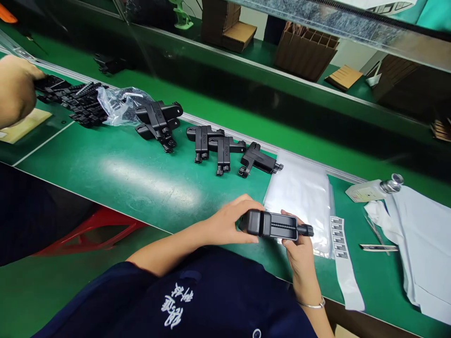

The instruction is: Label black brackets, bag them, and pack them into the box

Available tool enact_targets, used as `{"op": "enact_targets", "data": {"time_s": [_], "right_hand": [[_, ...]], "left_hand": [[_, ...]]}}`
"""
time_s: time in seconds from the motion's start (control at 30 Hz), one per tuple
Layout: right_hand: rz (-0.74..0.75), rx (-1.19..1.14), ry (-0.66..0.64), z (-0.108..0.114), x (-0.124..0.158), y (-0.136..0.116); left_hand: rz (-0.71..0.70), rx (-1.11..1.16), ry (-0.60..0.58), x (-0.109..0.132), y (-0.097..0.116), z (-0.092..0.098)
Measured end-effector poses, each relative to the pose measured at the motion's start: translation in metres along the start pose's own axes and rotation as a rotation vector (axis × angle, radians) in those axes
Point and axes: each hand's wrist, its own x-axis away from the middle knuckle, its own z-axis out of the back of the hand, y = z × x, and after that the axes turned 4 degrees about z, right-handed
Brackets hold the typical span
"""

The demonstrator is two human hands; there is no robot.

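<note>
Gripping a black plastic part (273, 225), the person's left hand (229, 220) and right hand (299, 253) are clamping their fingers on its two ends above the near edge of the green table (141, 180), just beside a clear plastic bag (303, 195), with similar parts (214, 143) lying behind.

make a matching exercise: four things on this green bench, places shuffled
1 black oblong plastic part
2 flat clear plastic bag
3 small clear bottle with metal cap
4 white strip of printed labels

A beside the white cloth
B between left hand and right hand
C along the bag's right edge
D just beyond the held part

Pairs: 1-B, 2-D, 3-A, 4-C
</note>
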Motion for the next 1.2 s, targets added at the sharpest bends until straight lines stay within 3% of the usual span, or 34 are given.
{"op": "enact_targets", "data": {"time_s": [0.23,0.37,0.5,0.67,0.8,0.9,1.0,1.2], "right_hand": [[0.060,0.128,0.086,0.008,0.003,-0.030],[0.131,0.242,0.114,0.012,0.006,-0.047],[0.177,0.249,0.097,0.016,0.004,-0.047],[0.276,0.327,0.123,0.018,0.002,-0.049],[0.417,0.421,0.017,0.015,0.003,-0.066],[0.433,0.491,-0.049,0.014,0.000,-0.073],[0.319,0.432,-0.026,0.014,-0.009,-0.058],[0.032,-0.003,-0.070,0.002,-0.019,-0.002]], "left_hand": [[0.176,0.156,0.045,-0.001,-0.002,-0.005],[0.141,0.258,0.038,-0.002,-0.011,-0.006],[0.134,0.210,0.038,-0.003,-0.010,-0.007],[0.004,0.091,-0.006,-0.002,-0.011,-0.006],[-0.150,0.089,0.043,0.002,-0.029,-0.005],[-0.208,0.103,0.094,0.006,-0.036,-0.005],[-0.186,0.027,0.111,0.007,-0.026,-0.001],[-0.216,-0.213,0.059,0.003,0.013,0.004]]}}
